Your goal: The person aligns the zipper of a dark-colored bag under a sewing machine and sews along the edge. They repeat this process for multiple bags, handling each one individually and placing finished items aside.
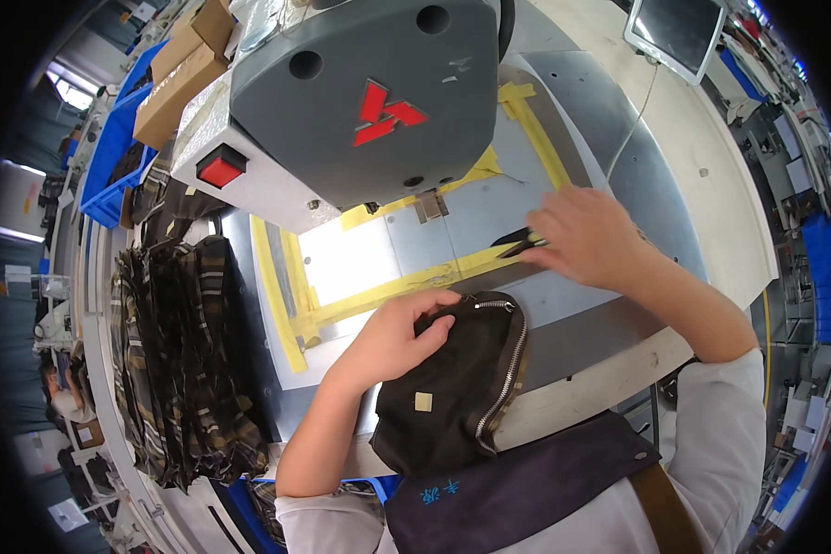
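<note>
Over yellow tape, the right hand holds black snips.

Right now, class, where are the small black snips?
In the head view, the small black snips are right of centre, held in the person's right hand, blades pointing left near the yellow tape.

It was a garment workshop, shown by a grey machine head, dark zippered cloth in front of it and plaid fabric to its left.
</note>
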`<control>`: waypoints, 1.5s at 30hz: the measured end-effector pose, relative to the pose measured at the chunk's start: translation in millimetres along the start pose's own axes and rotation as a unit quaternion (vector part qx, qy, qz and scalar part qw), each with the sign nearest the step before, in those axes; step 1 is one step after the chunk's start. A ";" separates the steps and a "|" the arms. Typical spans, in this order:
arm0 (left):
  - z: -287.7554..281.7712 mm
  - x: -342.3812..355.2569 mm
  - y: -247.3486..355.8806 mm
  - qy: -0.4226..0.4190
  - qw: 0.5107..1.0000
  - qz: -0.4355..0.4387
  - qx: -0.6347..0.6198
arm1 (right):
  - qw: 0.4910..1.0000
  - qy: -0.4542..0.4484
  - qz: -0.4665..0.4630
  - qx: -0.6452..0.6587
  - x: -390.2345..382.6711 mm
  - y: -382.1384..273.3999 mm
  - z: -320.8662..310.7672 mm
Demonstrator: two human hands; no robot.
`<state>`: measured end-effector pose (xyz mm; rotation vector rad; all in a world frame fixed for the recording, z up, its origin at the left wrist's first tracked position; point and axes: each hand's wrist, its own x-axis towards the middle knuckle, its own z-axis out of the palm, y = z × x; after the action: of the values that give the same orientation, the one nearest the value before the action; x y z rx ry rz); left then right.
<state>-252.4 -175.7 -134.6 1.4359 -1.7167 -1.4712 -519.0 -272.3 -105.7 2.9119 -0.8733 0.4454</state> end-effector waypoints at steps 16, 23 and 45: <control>-4.7 0.2 -8.4 -0.017 0.995 0.024 -0.091 | 0.985 -0.089 -0.142 0.030 46.9 2.5 51.8; 3.3 -1.5 -5.9 0.108 0.989 0.049 -0.087 | 0.994 0.068 0.073 0.044 17.9 21.8 34.0; 4.4 -6.4 10.6 0.323 0.742 0.480 0.339 | 0.554 -0.040 0.303 0.775 6.0 -71.7 15.1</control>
<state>-258.2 -169.3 -124.6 0.8358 -2.0282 0.2311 -471.1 -217.7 -117.2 3.6163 -2.5580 2.0926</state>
